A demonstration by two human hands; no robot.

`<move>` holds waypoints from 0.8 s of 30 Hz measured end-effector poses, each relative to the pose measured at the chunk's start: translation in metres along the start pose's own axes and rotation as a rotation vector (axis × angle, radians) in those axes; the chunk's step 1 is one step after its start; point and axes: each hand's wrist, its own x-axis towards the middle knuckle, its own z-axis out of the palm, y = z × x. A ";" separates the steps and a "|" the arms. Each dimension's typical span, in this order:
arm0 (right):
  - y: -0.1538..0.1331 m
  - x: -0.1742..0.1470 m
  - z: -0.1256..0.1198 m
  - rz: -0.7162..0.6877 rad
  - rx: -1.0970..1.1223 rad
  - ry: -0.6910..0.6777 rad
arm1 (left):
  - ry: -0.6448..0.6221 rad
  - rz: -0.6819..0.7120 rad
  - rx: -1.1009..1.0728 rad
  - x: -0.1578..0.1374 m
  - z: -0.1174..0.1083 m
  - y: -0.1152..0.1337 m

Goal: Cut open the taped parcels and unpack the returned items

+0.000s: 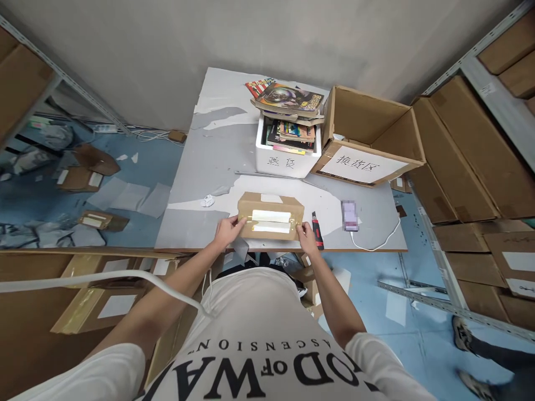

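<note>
A brown cardboard box (271, 204) with white paper labels and clear tape lies at the front of the table, between my two hands. My left hand (228, 229) grips its left end, thumb on the near face. At the opposite end, my right hand (307, 238) holds the right edge near the corner. Just right of that hand lies a red and black utility knife (317, 231). A phone (350, 215) with a white cable rests farther right. Left of the box sits a crumpled bit of paper (208, 200).
On the table (188, 167) stand a white bin (284, 161) stacked with magazines (288, 99) and a large open carton (371, 133). A big carton (33, 312) of parcels is at my left. Shelving with boxes (463, 167) lines the right; another person's feet (463, 334) show lower right.
</note>
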 end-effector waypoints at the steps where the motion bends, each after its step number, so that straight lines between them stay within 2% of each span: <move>1: -0.007 0.004 -0.004 0.009 -0.091 0.013 | 0.028 -0.005 0.078 0.005 -0.003 0.007; 5: -0.020 0.017 -0.009 0.087 -0.309 -0.002 | 0.000 -0.056 0.217 0.021 -0.005 0.020; 9: -0.018 0.024 -0.006 0.124 -0.296 -0.036 | -0.040 -0.119 0.208 0.028 -0.001 0.018; 14: -0.012 0.028 -0.004 0.158 -0.208 -0.044 | -0.061 -0.132 0.167 0.030 -0.002 0.015; 17: -0.002 0.027 -0.003 0.164 -0.107 -0.022 | -0.056 -0.176 0.068 0.031 -0.001 0.008; 21: 0.022 0.019 -0.004 0.158 0.074 0.029 | -0.033 -0.250 -0.199 0.025 0.001 -0.016; 24: 0.043 0.009 -0.003 0.120 0.101 0.071 | -0.036 -0.221 -0.298 0.013 0.005 -0.037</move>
